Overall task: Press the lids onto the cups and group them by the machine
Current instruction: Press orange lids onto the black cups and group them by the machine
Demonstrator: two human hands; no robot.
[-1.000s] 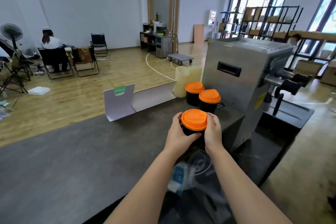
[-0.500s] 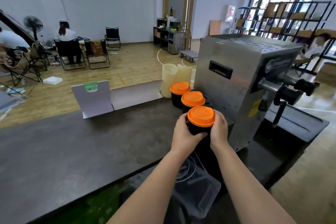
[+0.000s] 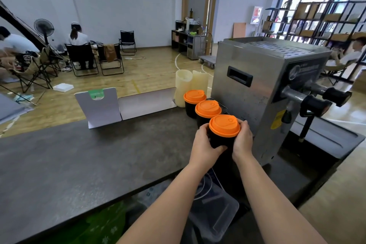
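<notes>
- Head view looks down on both of my hands wrapped around one black cup (image 3: 221, 140) with an orange lid (image 3: 224, 125) seated on it.
- My left hand (image 3: 206, 144) curls round the cup's left side, thumb across the front of the wall, fingers hidden behind it.
- My right hand (image 3: 242, 140) grips the right side, fingertips touching the lid's rim.
- Whether the cup's base touches the dark counter (image 3: 79, 160) I cannot tell; my hands hide it.
- Just beyond my fingers stands a second lidded cup (image 3: 208, 110), close against the one I hold, and past that a third lidded cup (image 3: 194, 99), all in a row.
- Right beside my right hand rises the steel machine (image 3: 263, 89).
- Beyond the far cup stand two pale cylinders (image 3: 191, 85); off to the left of my fingers, a folded white card (image 3: 103, 107).
</notes>
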